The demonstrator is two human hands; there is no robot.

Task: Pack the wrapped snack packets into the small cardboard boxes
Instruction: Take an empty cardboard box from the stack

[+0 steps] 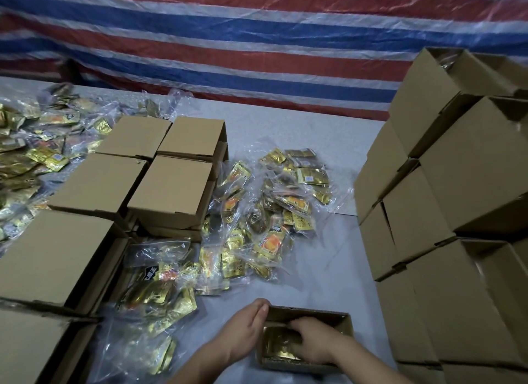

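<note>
Open small box (337,320) near on table (314,143), left hand (247,326) flat against its left wall, grip open, right hand (310,342) inside, grip pressing gold packets (278,346)

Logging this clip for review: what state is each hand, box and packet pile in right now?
Open box: on the table, gold packets inside.
Right hand: inside the box, pressing on the packets.
Left hand: flat against the box's left wall.
Loose packets: bagged in clear plastic, scattered on the table.
Left boxes: closed, stacked.
Right boxes: stacked high.
</note>
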